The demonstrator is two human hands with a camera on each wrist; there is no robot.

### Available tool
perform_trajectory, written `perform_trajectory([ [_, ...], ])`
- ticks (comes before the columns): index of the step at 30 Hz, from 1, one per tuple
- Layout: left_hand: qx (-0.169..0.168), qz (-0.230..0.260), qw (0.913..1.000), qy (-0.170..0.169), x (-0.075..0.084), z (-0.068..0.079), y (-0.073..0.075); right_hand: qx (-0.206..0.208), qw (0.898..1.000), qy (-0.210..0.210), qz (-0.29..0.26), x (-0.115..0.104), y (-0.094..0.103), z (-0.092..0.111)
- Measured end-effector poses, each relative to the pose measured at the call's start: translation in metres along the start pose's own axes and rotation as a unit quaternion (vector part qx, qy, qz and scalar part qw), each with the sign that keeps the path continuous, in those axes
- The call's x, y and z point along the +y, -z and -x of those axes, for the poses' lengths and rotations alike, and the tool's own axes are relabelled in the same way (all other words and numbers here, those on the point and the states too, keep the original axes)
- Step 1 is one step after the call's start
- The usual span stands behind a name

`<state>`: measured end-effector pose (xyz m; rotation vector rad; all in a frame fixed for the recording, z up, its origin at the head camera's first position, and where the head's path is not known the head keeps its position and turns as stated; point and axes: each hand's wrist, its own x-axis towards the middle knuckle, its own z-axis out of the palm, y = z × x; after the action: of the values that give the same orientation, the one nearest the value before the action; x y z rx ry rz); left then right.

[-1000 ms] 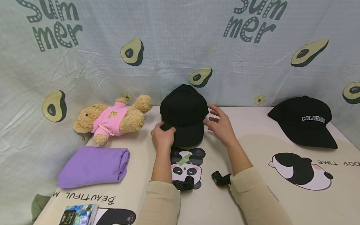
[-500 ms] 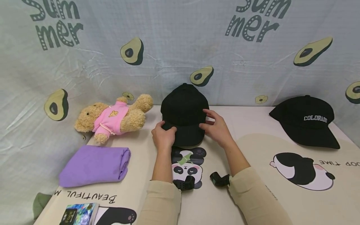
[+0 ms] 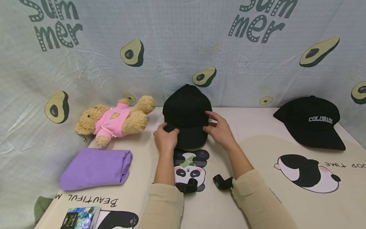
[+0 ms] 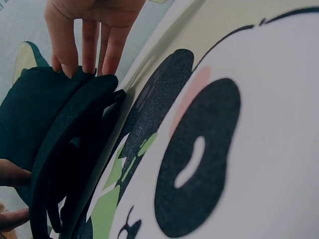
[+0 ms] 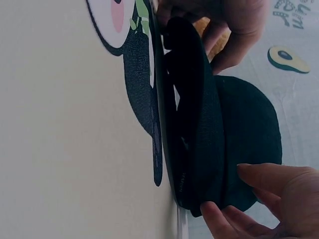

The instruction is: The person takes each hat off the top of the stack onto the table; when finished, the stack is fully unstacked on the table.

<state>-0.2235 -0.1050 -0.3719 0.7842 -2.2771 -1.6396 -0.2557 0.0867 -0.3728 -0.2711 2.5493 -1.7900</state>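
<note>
A plain black baseball cap (image 3: 187,109) stands on the table against the back curtain, brim toward me. My left hand (image 3: 166,138) grips the left side of its brim, thumb on top. On the other side my right hand (image 3: 219,130) holds the cap's edge where brim and crown meet, fingers bent along it. In the right wrist view a dark layer shows under the brim (image 5: 207,124), with a gap between; what it is I cannot tell. The left wrist view has the right hand (image 4: 94,30) touching the cap (image 4: 35,114) from above.
At the far right sits a black COLORADO cap (image 3: 313,122). On the left lie a teddy bear (image 3: 114,119) in a pink hoodie, a folded purple cloth (image 3: 95,168) and a small colourful box (image 3: 81,218). The table mat (image 3: 243,203) has printed pandas. A curtain (image 3: 171,38) closes the back.
My right hand has moved left from beside the cap and now holds its right side. The left hand has stayed on the brim, and the cap has hardly moved.
</note>
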Motion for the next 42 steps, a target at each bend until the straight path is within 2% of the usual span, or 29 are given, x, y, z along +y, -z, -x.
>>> perform_trajectory([
  [13,0.0,-0.005,0.9999,-0.01,0.004,0.002,0.005,0.012,0.999,0.002,-0.034,-0.004,-0.004,0.001],
  [42,-0.02,-0.01,0.9994,-0.025,0.015,0.009,0.006,0.032,0.998,0.004,-0.06,-0.009,0.002,0.004],
])
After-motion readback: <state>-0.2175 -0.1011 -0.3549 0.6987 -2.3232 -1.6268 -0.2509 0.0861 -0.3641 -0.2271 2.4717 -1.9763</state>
